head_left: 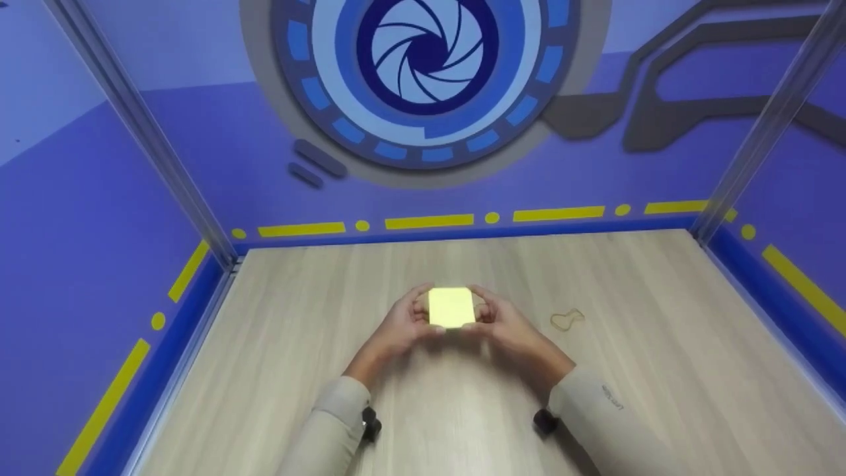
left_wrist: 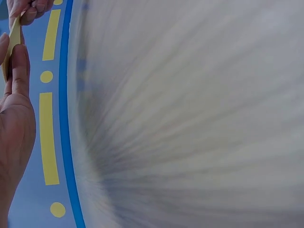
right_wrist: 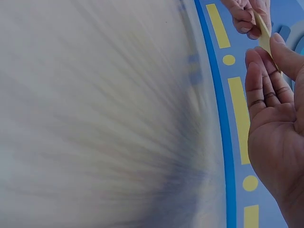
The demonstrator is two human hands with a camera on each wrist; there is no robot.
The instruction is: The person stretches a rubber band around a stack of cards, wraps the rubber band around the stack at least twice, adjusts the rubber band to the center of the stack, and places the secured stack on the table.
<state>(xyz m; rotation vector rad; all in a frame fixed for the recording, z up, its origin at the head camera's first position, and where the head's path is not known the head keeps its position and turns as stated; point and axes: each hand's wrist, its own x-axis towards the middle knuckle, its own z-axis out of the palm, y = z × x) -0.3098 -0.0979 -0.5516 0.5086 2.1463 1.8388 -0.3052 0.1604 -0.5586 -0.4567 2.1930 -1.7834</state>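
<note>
- I see a thin yellow square [head_left: 451,307] held up off the wooden tabletop [head_left: 297,304], at the centre of the clock if twelve points to the back wall.
- The left hand [head_left: 400,324] comes in from eight o'clock and is clamped on the square's left side, its thumb along the near edge and a fingertip at the far corner.
- The right hand [head_left: 507,325] mirrors it from four o'clock, clamped on the right side between thumb and fingers.
- Both hands hold the square at once, its broad face turned up toward the person's head; from the wrists it looks narrow, nearly edge-on.
- At three o'clock, just beyond the right hand and apart from it, a thin tan loop [head_left: 567,320], like a rubber band, lies pinched-in on the wood.
- Pale sleeves cover both forearms, the left sleeve [head_left: 330,423] at seven o'clock, the right sleeve [head_left: 608,423] at five, with small dark lettering.
- A black device [head_left: 545,423] sits by the right cuff, another [head_left: 371,425] by the left.
- At twelve, a round blue emblem [head_left: 427,53] fills the back wall [head_left: 205,152].
</note>
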